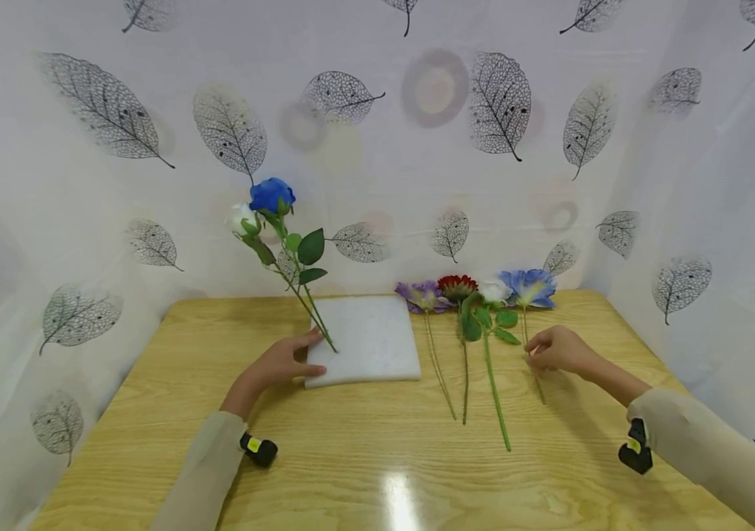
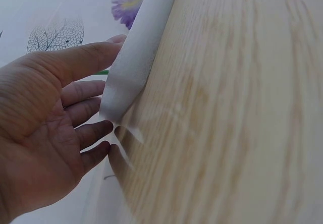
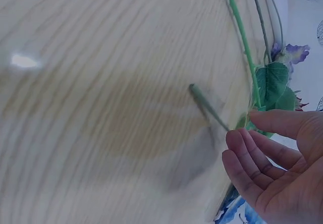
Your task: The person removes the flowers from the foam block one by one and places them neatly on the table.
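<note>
My left hand (image 1: 279,363) touches the left side of a white foam block (image 1: 374,339), its fingers fairly straight along the edge. Thumb and fingers also show against the foam's side (image 2: 133,52) in the left wrist view. A blue rose (image 1: 273,195) and a white rose (image 1: 242,220) stand in the foam, both leaning left. At the right, my right hand (image 1: 562,350) pinches the stem of a light-blue artificial flower (image 1: 527,287) between thumb and fingers. The stem's lower end (image 3: 204,100) sticks out below the fingertips in the right wrist view.
Between foam and right hand lie a purple flower (image 1: 425,296), a dark red flower (image 1: 457,287) and a white flower (image 1: 495,290), stems toward me. A leaf-print curtain (image 1: 377,177) hangs behind the wooden table (image 1: 324,457).
</note>
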`<state>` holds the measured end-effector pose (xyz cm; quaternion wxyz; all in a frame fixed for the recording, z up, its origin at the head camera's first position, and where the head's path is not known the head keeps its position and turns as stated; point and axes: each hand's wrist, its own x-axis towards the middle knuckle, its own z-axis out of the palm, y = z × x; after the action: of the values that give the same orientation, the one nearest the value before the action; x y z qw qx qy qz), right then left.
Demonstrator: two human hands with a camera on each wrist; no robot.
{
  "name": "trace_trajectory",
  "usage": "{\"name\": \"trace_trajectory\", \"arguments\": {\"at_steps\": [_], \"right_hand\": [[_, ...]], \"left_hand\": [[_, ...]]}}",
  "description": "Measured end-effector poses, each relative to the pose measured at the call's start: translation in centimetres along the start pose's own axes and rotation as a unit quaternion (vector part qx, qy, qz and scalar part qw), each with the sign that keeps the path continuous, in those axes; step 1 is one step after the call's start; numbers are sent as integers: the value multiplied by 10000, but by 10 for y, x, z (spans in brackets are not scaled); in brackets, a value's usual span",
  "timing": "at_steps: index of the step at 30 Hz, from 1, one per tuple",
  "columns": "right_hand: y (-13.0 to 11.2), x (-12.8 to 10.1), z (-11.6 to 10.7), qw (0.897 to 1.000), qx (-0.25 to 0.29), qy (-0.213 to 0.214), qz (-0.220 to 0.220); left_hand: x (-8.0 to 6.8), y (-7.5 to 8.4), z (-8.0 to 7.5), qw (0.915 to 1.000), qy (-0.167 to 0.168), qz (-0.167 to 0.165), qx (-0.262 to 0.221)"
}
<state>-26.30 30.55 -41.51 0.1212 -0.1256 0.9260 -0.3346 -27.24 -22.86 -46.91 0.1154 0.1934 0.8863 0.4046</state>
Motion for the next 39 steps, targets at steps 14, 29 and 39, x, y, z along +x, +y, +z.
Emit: {"name": "trace_trajectory", "arguments": {"at_steps": [14,29,39], "right_hand": [[-51,52,21,9972,556,-40,-495],[-135,99,91,9766,1574,-290,-1435],[-164,120,143,9614,2100,-457,-1718]], "left_hand": [[-2,0,-2,9999,-20,-77,-68],[-1,1,0,9999,-70,-93,-50],[0,3,-1,9998,9,-186,43]]}}
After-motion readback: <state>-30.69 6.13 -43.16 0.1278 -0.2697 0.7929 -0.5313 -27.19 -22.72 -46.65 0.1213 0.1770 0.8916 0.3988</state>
